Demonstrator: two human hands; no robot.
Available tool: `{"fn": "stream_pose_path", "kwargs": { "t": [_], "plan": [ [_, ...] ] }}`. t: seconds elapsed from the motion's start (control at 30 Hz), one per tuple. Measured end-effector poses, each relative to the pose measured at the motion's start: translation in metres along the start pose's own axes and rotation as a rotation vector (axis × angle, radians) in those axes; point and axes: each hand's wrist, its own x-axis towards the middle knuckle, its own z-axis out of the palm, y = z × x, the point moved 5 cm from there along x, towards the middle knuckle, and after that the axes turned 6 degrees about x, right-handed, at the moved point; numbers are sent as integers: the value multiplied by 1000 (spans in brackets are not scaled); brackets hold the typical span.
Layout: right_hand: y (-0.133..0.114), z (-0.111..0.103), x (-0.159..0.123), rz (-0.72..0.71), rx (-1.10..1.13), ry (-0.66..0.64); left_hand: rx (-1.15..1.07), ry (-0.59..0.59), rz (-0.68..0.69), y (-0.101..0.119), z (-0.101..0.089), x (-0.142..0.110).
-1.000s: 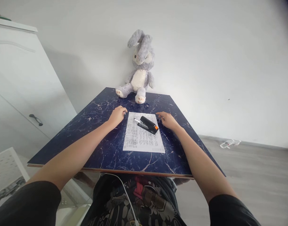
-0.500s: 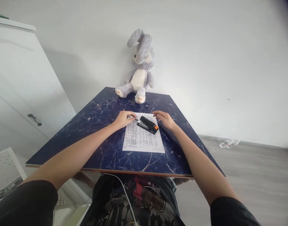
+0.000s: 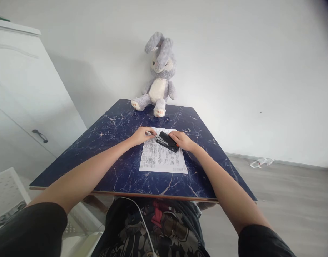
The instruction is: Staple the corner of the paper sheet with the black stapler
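A black stapler (image 3: 166, 143) with an orange patch at its rear lies open on a printed sheet of paper (image 3: 163, 165). Its metal inner part points toward my left hand (image 3: 141, 136), whose thumb and fingers pinch at that front end. Exactly which piece they grip is too small to make out. From the other side, my right hand (image 3: 183, 140) rests over the stapler's back part, fingers curled on its upper arm and covering most of the orange patch. A small dark strip (image 3: 188, 130) lies on the table just beyond my right hand.
The blue marbled table (image 3: 105, 157) carries a grey plush rabbit (image 3: 158, 89) at its far edge, against the wall. To the left stands a white cabinet (image 3: 27, 89). A white cable (image 3: 139, 210) hangs over my shirt. Some clear plastic (image 3: 261, 163) lies on the floor at right.
My right hand has moved left and down from beside the paper onto the stapler's rear. The small dark strip now shows where that hand was. My left hand stays at the stapler's front.
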Motion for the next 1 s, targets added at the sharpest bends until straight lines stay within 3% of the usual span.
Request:
{"fn": "stream_pose_path", "kwargs": {
  "t": [0.7, 0.87, 1.0],
  "plan": [
    [-2, 3, -1, 49, 19, -47, -32, -27, -38, -5, 3, 2],
    [-1, 3, -1, 44, 21, -44, -108, 15, -48, -4, -1, 1],
    [-2, 3, -1, 52, 17, -50, -71, -26, -37, -3, 1, 2]
  ]
}}
